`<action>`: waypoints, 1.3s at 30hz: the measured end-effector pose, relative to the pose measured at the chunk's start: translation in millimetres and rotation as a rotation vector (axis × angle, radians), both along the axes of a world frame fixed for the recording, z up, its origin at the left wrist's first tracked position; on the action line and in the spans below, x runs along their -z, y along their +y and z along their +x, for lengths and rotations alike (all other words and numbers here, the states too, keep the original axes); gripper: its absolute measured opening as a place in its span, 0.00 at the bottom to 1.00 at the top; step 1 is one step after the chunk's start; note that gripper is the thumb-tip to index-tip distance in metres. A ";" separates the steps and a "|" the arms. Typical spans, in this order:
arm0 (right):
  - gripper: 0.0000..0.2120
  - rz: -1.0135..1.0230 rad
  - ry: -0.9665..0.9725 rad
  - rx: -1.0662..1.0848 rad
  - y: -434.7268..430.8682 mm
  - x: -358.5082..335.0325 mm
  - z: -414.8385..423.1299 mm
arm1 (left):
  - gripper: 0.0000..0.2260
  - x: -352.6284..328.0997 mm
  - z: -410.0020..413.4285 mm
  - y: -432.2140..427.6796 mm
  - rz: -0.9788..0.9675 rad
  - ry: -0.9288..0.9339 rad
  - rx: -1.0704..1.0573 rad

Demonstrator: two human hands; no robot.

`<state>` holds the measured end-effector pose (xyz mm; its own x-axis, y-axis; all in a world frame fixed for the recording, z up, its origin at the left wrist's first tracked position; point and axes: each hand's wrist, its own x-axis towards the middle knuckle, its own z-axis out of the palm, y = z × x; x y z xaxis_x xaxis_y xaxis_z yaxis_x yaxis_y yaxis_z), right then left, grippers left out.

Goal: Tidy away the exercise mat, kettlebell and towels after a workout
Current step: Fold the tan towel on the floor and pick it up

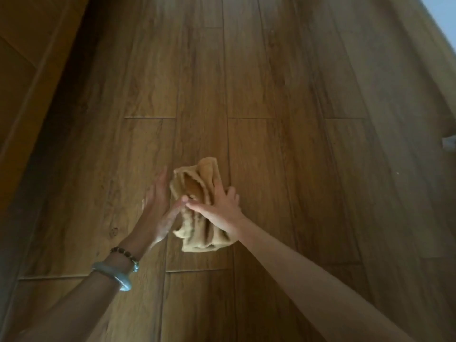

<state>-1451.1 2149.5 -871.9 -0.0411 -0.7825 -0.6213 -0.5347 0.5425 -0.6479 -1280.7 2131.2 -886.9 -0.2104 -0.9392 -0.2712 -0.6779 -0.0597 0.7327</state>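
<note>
Wood-plank floor [271,82], lower centre of frame: both hands gathering one tan towel [197,178].

Noted from standing position: the towel is bunched into loose vertical folds between the person's two hands; whether it rests on the boards or is just lifted cannot be determined. Right hand [222,208] lies on top of the cloth, fingers spread and fairly straight, apparently pinning the folds so they do not fall open. Left hand [160,201], wearing a pale bangle [116,277] and a bead bracelet [125,255], stands edge-on against the towel's left side, fingers extended and together, thumb meeting the right thumb; judged to be squaring the bundle. Neither hand shows a closed grip. Exercise mat and kettlebell are not in view. A small white object [448,141] sits at the right edge, unidentified.
</note>
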 end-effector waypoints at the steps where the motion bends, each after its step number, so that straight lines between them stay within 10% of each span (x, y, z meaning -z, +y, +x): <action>1: 0.44 0.037 -0.113 0.052 -3.4 1.5 2.1 | 0.43 -5.4 -3.4 0.5 -0.031 0.020 -0.006; 5: 0.33 -0.093 -0.173 0.243 4.3 16.0 -28.5 | 0.41 -17.2 -21.4 6.6 -0.202 -0.157 0.082; 11: 0.31 -0.636 0.707 -0.290 35.0 35.2 -52.4 | 0.33 27.6 -31.3 22.9 -0.389 -0.567 0.489; 21: 0.32 -0.461 0.602 -0.681 -28.9 65.2 -22.5 | 0.36 45.0 -1.1 -27.6 -0.236 -0.789 0.401; 28: 0.31 -0.391 0.618 -0.737 -44.3 60.2 -20.8 | 0.42 33.6 24.9 -17.0 -0.260 -0.484 0.749; 35: 0.40 -0.340 0.023 -0.110 -5.3 13.6 -42.5 | 0.20 10.0 18.9 -34.1 0.025 -0.190 0.526; 39: 0.45 -0.207 0.004 -0.035 24.1 21.4 -36.1 | 0.11 -11.7 10.9 -44.2 0.136 -0.085 0.446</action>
<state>-1487.1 2173.6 -893.3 -0.0136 -0.8945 -0.4468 -0.5539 0.3787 -0.7414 -1269.8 2087.0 -875.2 -0.5570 -0.7170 -0.4191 -0.7166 0.1598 0.6790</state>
